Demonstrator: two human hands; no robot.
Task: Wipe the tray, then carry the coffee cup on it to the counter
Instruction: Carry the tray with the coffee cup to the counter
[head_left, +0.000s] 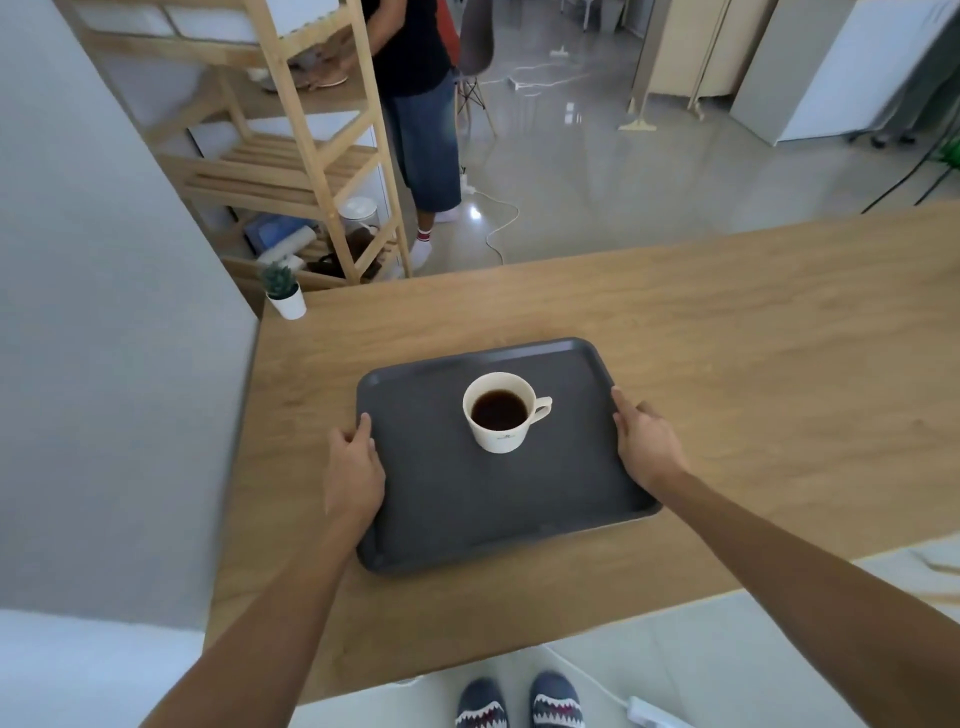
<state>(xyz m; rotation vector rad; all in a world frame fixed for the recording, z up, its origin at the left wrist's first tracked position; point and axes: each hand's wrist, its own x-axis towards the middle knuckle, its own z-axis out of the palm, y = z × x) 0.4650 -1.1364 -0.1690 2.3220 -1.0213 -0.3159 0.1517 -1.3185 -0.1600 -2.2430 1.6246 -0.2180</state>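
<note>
A dark grey tray (467, 509) lies over the wooden counter (727, 364). A white coffee cup (501, 413) full of dark coffee stands upright on the tray's far half, handle pointing right. My left hand (356, 467) grips the tray's left rim, and my right hand (644, 447) grips its right rim. Whether the tray rests on the counter or hovers just above it, I cannot tell.
A small potted cactus (284, 291) stands at the counter's far left corner. A grey wall (104, 312) runs along the left. Beyond the counter are a wooden shelf (291, 156), another person (415, 104) and cables on the floor. A power strip (649, 712) lies by my feet.
</note>
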